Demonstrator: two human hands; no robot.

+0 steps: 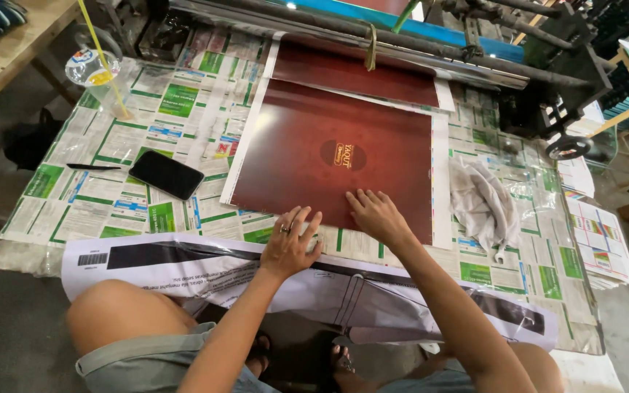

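**Dark red sheet lying under two flat hands**

Dark red and glossy, the printed sheet (329, 156) is lying flat on a worktable (183, 124) covered with green and white printed paper. Running with its long axis away from the person, from the near edge by the hands toward the machine rollers (373, 36) at the far side. Sitting slightly turned, with the near edge slanting down to the right. Showing a small dark oval emblem near the middle, with its gold lettering turned sideways. Continuing at the far end into a second dark red sheet (351, 69) that is going under the rollers.

Resting at the near edge of the sheet, the right hand (376, 215) is lying palm down on the red surface, fingers spread and pointing away from the person. Lying just beside it, the left hand (290, 244) is also flat, fingers spread, a ring on one finger, fingertips reaching the lower edge of the sheet and palm staying on the green paper. Gripping nothing with either hand.

Lying to the left of the sheet, well apart from the hands, a black phone (166, 175). Standing further left, a plastic cup with a yellow straw (100, 76). Lying to the right, a crumpled white cloth (483, 200). Hanging over the near table edge, a white and black printed strip (205, 266), just below the left wrist.
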